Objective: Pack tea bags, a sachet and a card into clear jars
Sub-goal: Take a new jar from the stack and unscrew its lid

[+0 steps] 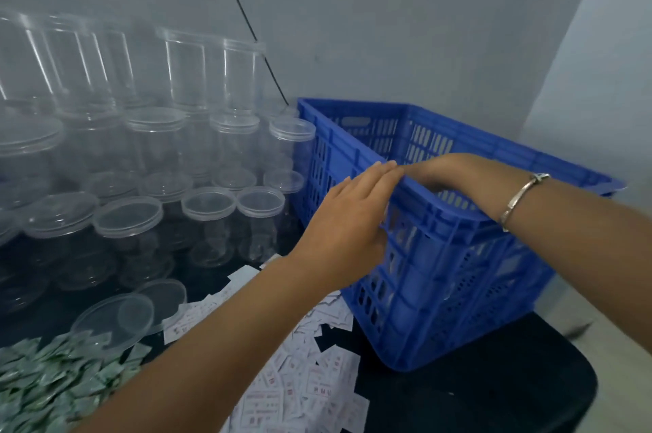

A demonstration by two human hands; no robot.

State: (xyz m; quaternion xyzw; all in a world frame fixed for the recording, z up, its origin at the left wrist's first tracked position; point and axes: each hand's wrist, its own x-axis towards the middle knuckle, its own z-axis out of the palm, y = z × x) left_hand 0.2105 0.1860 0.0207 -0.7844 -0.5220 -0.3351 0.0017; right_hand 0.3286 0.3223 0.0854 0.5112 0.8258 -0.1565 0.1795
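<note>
My left hand [352, 217] presses flat, fingers straight, against the blue crate's [458, 291] near corner. My right hand [455, 169] drapes over its rim, grip unclear. The clear jars [208, 221] stand just left of the crate, nearer my left hand, beyond scattered cards [317, 379] and tea bags [53, 379].

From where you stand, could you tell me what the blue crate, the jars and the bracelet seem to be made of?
The blue crate: moulded plastic, fairly matt; uniform colour, ribs, slotted walls. The jars: clear plastic probably, not certainly; see-through thin walls with pale highlights. The bracelet: silver-coloured metal, polished, by its bright glint; which metal cannot be told.
</note>
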